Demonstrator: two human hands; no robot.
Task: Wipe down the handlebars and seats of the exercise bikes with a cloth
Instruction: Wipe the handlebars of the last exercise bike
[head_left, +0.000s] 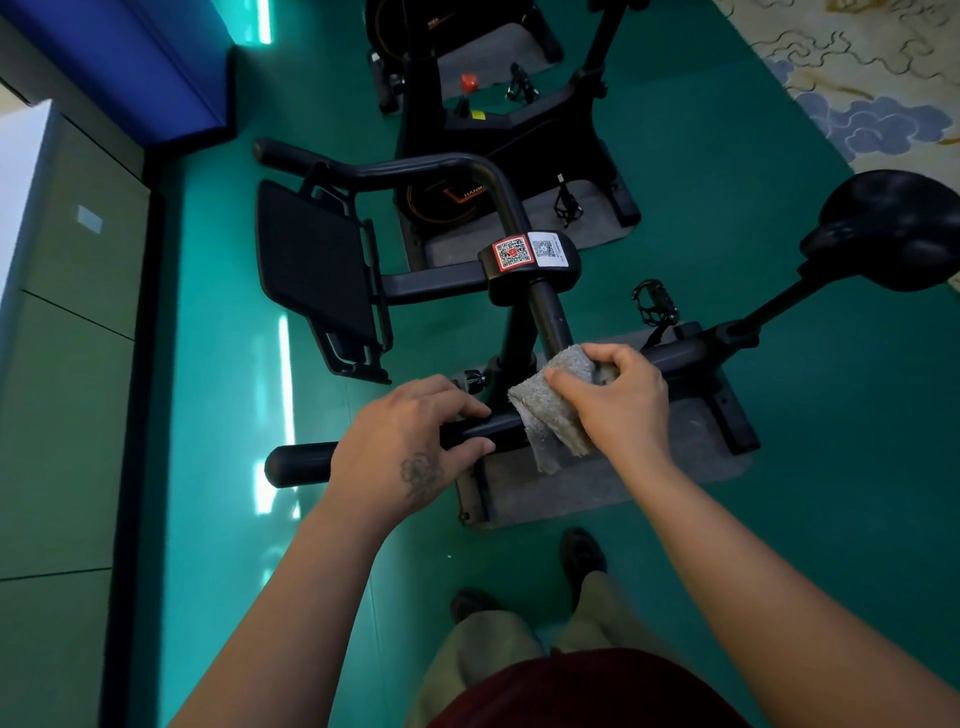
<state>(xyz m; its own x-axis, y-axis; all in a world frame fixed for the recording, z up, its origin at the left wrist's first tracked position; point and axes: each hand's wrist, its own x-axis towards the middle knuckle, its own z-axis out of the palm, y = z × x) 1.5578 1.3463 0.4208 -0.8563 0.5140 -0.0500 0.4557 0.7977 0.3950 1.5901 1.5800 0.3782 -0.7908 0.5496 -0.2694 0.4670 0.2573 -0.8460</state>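
Observation:
A black exercise bike stands right in front of me. Its black handlebar (301, 464) loops from a near grip end on the left up to a far bar. My left hand (410, 447) is wrapped around the near bar. My right hand (618, 397) presses a grey cloth (550, 415) folded over the bar at its bend, just right of my left hand. The black seat (893, 228) sits at the right on its post. A black tablet holder (311, 265) hangs in the middle of the handlebar.
A second black bike (467, 104) stands beyond the first, each on a grey mat (623, 467). The floor is green. Grey cabinets (62, 364) and a blue panel line the left side. A patterned carpet (872, 78) lies at the upper right. My feet are below the bike.

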